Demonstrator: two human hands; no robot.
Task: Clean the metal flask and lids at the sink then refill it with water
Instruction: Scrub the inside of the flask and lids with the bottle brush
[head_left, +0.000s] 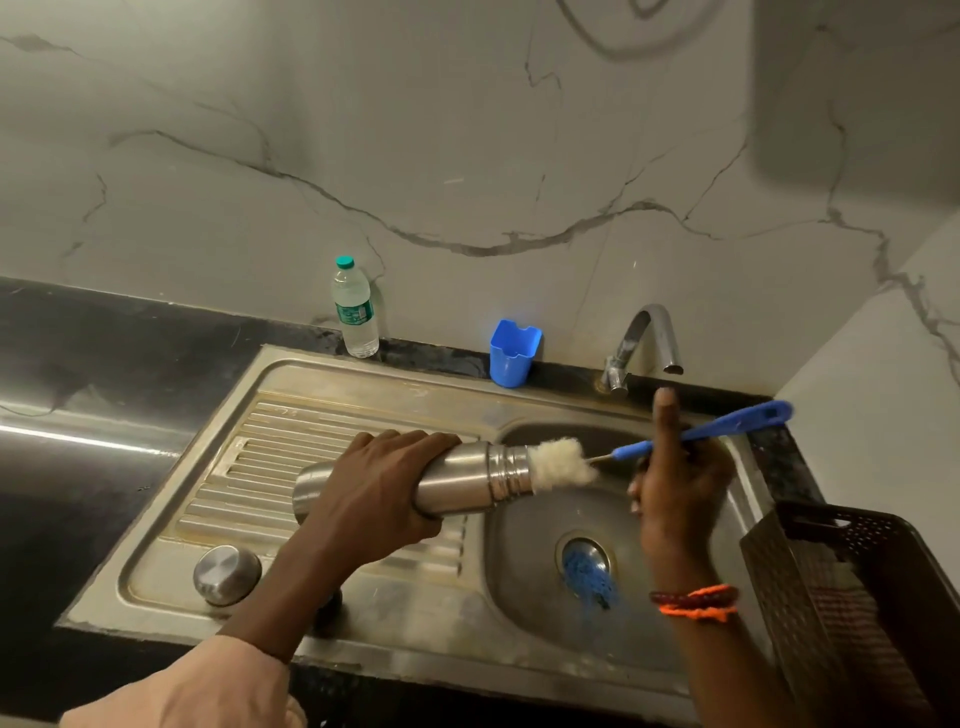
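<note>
Here, one flask (457, 480), one lid (227, 574), one brush (675, 441).

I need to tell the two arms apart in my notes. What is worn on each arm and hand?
The left hand is bare, with a light pinkish sleeve on that arm. The right hand is bare too, with orange and dark red thread bands round the wrist.

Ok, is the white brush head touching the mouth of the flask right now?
Touching. The head view shows the brush head pressed against the flask's open mouth with no gap, while the left hand holds the flask and the right hand holds the brush's blue handle.
</note>
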